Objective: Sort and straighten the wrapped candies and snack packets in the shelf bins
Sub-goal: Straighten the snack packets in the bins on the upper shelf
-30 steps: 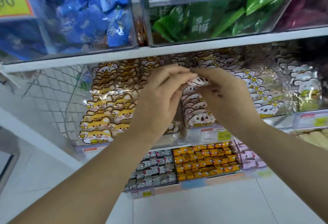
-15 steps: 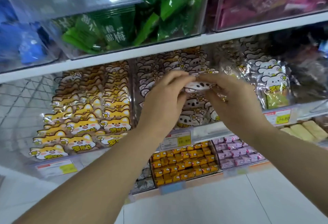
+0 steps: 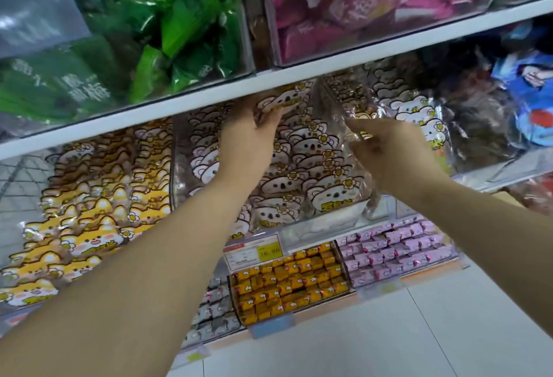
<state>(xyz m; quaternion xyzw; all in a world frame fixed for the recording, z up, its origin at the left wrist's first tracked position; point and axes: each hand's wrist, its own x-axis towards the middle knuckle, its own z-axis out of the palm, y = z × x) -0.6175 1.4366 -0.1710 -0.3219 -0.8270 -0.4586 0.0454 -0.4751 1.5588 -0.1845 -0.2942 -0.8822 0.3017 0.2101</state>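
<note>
Straightening the koala row looks to be the step in hand. At upper centre, just under the white shelf edge (image 3: pixel 209 98), the left hand (image 3: pixel 248 140) grips a koala packet (image 3: pixel 279 101) above the back of the koala bin (image 3: pixel 176 167). The right hand (image 3: pixel 389 155), right of centre, curls its fingers at crinkled clear wrapping (pinching or merely touching, I cannot tell). Next, the packet probably needs seating upright in the back row, face forward, level with its neighbours.
</note>
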